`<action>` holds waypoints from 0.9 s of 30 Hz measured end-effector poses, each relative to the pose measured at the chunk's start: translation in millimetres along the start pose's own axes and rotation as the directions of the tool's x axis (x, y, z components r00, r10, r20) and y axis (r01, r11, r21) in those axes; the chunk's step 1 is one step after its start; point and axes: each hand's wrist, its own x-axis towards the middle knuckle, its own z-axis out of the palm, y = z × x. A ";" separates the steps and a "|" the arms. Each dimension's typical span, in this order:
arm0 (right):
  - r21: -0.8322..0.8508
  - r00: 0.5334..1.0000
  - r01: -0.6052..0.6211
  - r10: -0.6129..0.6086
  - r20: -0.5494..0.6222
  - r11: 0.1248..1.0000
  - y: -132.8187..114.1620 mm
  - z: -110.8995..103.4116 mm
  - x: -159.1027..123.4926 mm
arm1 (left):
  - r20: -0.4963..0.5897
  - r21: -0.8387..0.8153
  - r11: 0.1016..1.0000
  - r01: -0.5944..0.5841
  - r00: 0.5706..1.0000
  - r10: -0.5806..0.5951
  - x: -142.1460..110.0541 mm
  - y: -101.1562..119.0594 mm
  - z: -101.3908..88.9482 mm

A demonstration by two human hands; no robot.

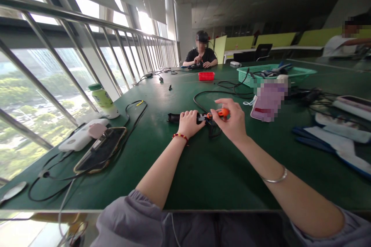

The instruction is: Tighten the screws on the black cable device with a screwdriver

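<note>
My left hand (189, 124) presses a dark, tube-shaped device (173, 118) against the green table, its fingers wrapped over the middle. The device lies on its side, and its far-left end sticks out past my fingers. In my right hand (234, 119) is a screwdriver with an orange handle (222, 113), held between thumb and fingers. Its metal shaft points left toward the device's right end, beside my left thumb. Whether the tip touches a screw is too small to tell. Some dark wires or parts (213, 129) lie just below the screwdriver.
To the left are a green-capped bottle (103, 102), a white power bank (82, 136), a phone (101, 149) and cables. A teal basket (246, 77), an upright purple phone (268, 102) and blue-white gloves (333, 141) lie right. A red tray (206, 76) and a seated person (201, 54) are ahead.
</note>
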 end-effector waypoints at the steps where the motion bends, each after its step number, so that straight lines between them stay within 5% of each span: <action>1: -0.015 1.000 -0.014 0.014 0.006 1.000 -0.3 -0.3 0.1 | -0.001 -0.001 1.000 0.000 1.000 0.000 0.0 0.0 0.1; 9: 0.090 0.992 0.121 -0.117 -0.048 0.989 3.3 1.4 -0.7 | 0.001 0.004 1.000 -0.004 1.000 0.004 -0.2 -0.2 -0.3; 16: -0.017 0.999 0.025 -0.025 -0.019 1.000 -1.0 -1.2 1.1 | -0.005 0.015 1.000 0.002 1.000 -0.001 -0.8 0.0 0.2; 23: 0.039 0.992 0.118 -0.116 -0.048 0.992 1.4 0.1 -0.2 | -0.007 0.011 1.000 -0.001 1.000 0.001 -0.8 0.7 -1.0; 27: -0.019 0.999 0.024 -0.025 -0.024 1.000 -0.5 -0.7 0.6 | -0.006 0.013 1.000 0.003 1.000 -0.002 -0.6 0.3 0.1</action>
